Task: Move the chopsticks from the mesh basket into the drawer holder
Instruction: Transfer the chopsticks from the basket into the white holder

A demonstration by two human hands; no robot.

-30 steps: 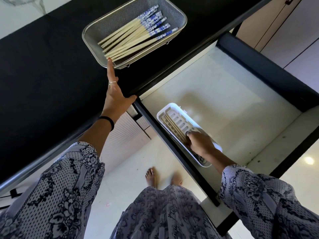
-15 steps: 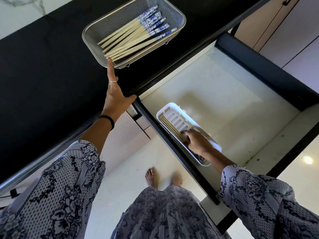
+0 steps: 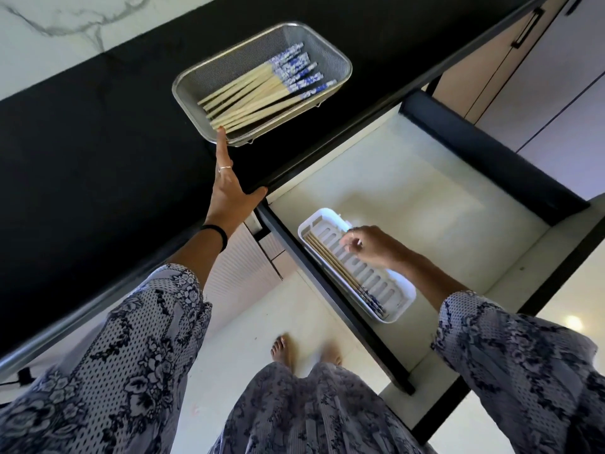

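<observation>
A metal mesh basket (image 3: 330, 50) sits on the black counter and holds several bamboo chopsticks (image 3: 258, 93) with blue-and-white patterned ends. My left hand (image 3: 229, 188) lies flat on the counter, fingers spread, its fingertip touching the basket's near rim. In the open drawer a white slotted holder (image 3: 389, 290) contains a few chopsticks (image 3: 340, 270) along its left side. My right hand (image 3: 373, 244) hovers over the holder's far half, fingers loosely curled with nothing in them.
The black counter (image 3: 98, 142) runs across the upper left. The pale drawer floor (image 3: 425, 198) is bare beyond the holder, bounded by a dark drawer wall (image 3: 491, 152). Cabinet doors (image 3: 540, 77) stand at the right. My bare feet (image 3: 284, 348) are on the light floor below.
My right hand has let go of the chopsticks in the holder and lifted up and away toward its far end. My left hand has stayed at the basket rim.
</observation>
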